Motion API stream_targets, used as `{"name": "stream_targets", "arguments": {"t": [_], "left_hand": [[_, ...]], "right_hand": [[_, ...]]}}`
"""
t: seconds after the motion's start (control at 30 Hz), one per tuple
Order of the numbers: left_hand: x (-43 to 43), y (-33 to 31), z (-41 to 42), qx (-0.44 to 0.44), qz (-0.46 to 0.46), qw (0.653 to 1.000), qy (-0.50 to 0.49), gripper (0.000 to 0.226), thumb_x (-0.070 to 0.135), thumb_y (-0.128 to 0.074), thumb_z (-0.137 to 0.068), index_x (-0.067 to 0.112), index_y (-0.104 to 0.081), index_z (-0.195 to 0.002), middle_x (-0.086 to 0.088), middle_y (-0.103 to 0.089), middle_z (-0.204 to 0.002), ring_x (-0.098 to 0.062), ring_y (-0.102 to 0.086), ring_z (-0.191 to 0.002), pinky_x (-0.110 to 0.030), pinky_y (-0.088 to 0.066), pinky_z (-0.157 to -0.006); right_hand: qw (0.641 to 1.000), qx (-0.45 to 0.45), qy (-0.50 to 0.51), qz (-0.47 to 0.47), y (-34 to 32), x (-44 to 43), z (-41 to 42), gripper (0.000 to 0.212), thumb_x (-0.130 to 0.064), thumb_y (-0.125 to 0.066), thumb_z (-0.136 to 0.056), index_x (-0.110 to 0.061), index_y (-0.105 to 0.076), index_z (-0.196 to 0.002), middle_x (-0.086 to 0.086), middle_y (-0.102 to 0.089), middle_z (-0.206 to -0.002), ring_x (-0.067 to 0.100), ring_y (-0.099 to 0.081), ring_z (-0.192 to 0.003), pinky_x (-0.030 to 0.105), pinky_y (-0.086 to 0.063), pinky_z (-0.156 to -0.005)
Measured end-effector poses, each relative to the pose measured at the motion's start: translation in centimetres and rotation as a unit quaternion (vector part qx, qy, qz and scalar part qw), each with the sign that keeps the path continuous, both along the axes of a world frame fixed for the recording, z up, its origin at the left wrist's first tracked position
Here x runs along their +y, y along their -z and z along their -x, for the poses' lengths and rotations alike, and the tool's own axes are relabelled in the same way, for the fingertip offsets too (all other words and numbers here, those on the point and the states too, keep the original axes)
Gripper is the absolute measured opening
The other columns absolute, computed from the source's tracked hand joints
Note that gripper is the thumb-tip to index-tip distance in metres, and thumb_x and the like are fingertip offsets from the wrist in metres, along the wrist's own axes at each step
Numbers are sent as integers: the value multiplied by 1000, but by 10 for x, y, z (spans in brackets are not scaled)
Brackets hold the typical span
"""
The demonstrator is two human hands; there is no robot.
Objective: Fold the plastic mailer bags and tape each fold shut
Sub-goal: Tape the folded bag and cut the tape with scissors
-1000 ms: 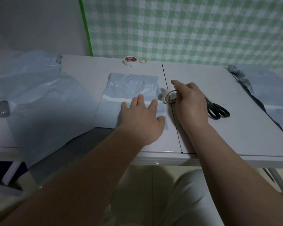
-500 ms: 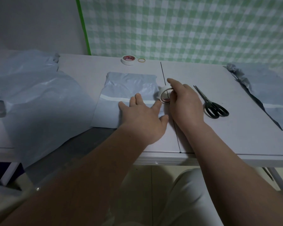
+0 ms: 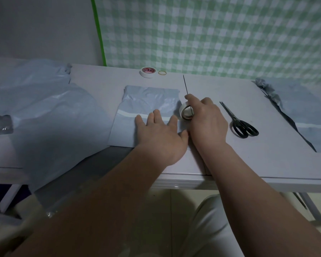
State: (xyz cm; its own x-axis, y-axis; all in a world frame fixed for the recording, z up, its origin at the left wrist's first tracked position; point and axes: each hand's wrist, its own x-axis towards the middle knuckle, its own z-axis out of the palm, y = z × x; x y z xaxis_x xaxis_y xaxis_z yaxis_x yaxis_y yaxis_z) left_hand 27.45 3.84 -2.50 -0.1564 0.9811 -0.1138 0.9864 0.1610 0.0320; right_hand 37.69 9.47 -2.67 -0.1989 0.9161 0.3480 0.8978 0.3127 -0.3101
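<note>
Our L hand (image 3: 159, 138) lies flat, fingers straight, on the folded mailer bag (image 3: 148, 97) at the centre of the table (image 3: 267, 154), pressing near its R edge, we judge to stop the springy fold from opening; our R hand (image 3: 208, 123) grips the tape roll (image 3: 186, 113) upright just beside that edge, fingers curled round the ring, prob. so a strip can run straight across the fold; the scissors (image 3: 243, 125) lie near on the R, handy for the cut, we think; the bag is pale grey-blue plastic, glossy & wrinkled on its far half, smoother on the near half, w/ a white strip across its middle; whether that strip is tape or the bag's own seal we cannot tell; loose bags (image 3: 50, 115) are heaped at L, more bags (image 3: 308, 108) at R; a 2nd roll (image 3: 147, 72) & rubber band (image 3: 162, 72) sit at the far edge.
</note>
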Motion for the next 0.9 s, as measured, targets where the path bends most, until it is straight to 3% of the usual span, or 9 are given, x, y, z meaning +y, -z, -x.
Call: {"name": "stream_targets", "arguments": {"t": [0.33, 0.53, 0.67, 0.73, 0.8, 0.9], "left_hand": [[-13, -3, 54, 38, 0, 997, -71, 56, 55, -8, -95, 39, -8, -149, -21, -13, -155, -31, -14, -144, -57, -1, -112], [-14, -7, 72, 54, 32, 994, -91, 58, 55, -8, -95, 36, -9, -149, -20, -22, -151, -30, -22, -140, -57, 0, -112], [-7, -21, 65, 72, 35, 993, -83, 53, 50, -21, -95, 25, -36, -140, -12, -39, -142, -27, -36, -131, -56, -1, -112], [1, -26, 54, 25, -44, 998, -31, 42, 41, -35, -96, 20, -49, -129, -7, -50, -132, -26, -43, -125, -49, -14, -112], [12, -27, 40, -96, -116, 988, 29, 37, 32, -47, -93, 14, -53, -126, -7, -58, -123, -26, -49, -118, -38, -35, -103], [28, -25, 22, -194, -165, 965, 65, 21, 24, -57, -88, 8, -59, -101, -7, -62, -100, -28, -55, -102, -33, -43, -81]], "right_hand": [[1000, -26, 10, 3, -2, -1, 3, 55, -6, -39, -91, -34, -40, -137, 8, -48, -110, 28, -46, -98, 33, -29, -64], [1000, -19, 15, 4, -2, -1, 5, 55, -3, -38, -90, -32, -41, -136, 8, -47, -109, 27, -45, -93, 33, -29, -64], [1000, -7, 0, 10, -3, 1, 2, 62, -2, -37, -88, -34, -36, -141, 8, -48, -110, 28, -48, -95, 33, -34, -66], [1000, 16, -21, 17, -3, 2, -2, 65, -4, -38, -89, -38, -30, -145, 6, -49, -110, 27, -49, -99, 33, -36, -69], [998, 51, -33, 21, -4, 2, -9, 61, -10, -42, -91, -34, -30, -146, 6, -52, -114, 26, -50, -105, 33, -38, -73], [995, 94, -20, 8, -7, 0, -29, 45, -13, -45, -91, -20, -52, -134, 10, -57, -122, 27, -50, -115, 36, -41, -89]]}}
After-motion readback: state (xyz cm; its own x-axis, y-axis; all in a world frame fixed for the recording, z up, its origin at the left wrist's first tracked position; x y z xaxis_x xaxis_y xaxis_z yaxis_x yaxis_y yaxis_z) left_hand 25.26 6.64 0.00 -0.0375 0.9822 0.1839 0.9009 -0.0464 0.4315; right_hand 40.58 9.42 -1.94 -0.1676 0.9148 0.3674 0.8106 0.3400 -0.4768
